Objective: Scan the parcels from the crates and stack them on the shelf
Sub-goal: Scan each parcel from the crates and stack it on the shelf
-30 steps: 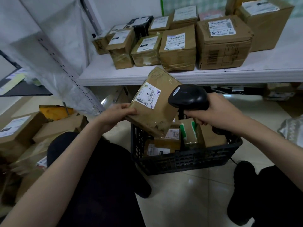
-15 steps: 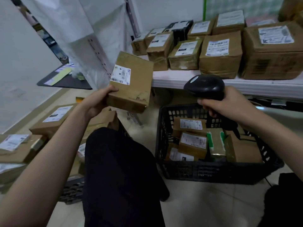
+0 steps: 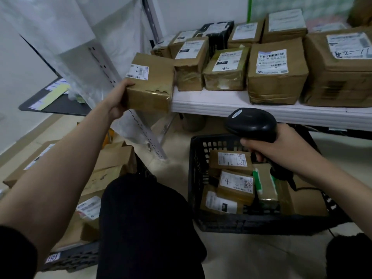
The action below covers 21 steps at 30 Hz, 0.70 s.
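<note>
My left hand (image 3: 118,99) grips a brown cardboard parcel (image 3: 153,85) by its left end, label up, at the left front corner of the white shelf (image 3: 221,106). The parcel's right end is level with the shelf edge, next to the row of parcels (image 3: 275,77) standing there. My right hand (image 3: 279,148) holds a black barcode scanner (image 3: 251,122) above the black crate (image 3: 201,178). Several labelled parcels (image 3: 235,185) lie in the crate.
A second crate (image 3: 74,256) with loose parcels (image 3: 108,168) sits on the floor at lower left. A perforated shelf upright (image 3: 128,115) wrapped in plastic slants down beside the held parcel. My dark-clad knee (image 3: 145,218) is between the crates. A dark tabletop (image 3: 54,103) is at left.
My left hand carried the parcel away from the scanner, up and left, then toward the shelf's left corner. The scanner hand dropped slightly and stays over the crate.
</note>
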Available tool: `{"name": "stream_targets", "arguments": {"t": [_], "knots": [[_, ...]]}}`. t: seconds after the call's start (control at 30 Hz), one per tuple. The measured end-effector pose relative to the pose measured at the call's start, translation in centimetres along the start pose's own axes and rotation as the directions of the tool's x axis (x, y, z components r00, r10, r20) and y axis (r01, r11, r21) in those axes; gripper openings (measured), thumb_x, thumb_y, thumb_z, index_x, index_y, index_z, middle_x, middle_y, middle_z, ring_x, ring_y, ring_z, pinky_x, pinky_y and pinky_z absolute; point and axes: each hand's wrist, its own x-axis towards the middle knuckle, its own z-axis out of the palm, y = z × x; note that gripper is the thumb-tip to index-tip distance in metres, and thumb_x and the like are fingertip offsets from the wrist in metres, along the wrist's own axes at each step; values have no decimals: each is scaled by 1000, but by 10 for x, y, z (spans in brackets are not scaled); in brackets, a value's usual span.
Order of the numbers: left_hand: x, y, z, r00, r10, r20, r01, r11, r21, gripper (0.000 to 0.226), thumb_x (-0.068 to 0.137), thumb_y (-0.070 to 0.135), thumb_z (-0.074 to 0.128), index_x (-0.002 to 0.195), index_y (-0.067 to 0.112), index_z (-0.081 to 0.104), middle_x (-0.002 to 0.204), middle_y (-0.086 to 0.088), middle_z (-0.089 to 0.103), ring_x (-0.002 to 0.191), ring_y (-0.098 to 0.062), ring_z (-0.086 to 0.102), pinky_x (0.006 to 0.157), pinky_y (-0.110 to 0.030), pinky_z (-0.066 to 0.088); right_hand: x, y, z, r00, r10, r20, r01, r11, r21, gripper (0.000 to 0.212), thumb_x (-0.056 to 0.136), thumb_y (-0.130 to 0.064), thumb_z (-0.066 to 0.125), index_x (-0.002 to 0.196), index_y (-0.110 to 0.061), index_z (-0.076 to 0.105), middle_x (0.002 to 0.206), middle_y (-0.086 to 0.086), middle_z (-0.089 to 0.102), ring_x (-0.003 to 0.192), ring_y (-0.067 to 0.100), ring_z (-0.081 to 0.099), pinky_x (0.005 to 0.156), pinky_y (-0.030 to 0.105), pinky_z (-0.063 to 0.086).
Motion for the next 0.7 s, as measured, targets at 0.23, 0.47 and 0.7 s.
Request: {"name": "stream_targets", "arguments": {"t": [0.23,0.47,0.7], "knots": [[65,8,18,991,-5,-132,23,991,132,51,92,54,66,126,17,59,129,-5,61,103,-16,61,93,-28,55,14,11,1,997,62,-49,-63,998,-23,28,88,-32,75,70,-11,69,56,7,67,48,7,60,57,21,46],[56,-1,62,852,429,-299,-64,652,755,81,91,63,49,145,3,48,148,-19,44,138,-37,39,114,-44,35,12,22,4,995,94,-32,-94,996,2,27,87,-30,75,70,-10,70,57,8,67,51,11,62,54,18,48],[40,-29,91,875,459,-156,-100,486,868,129,75,94,42,157,-3,21,163,-26,20,153,-44,10,125,-54,14,9,24,7,996,93,-8,-93,994,-62,26,85,-32,76,68,-15,68,54,8,65,49,13,61,54,19,48]]}}
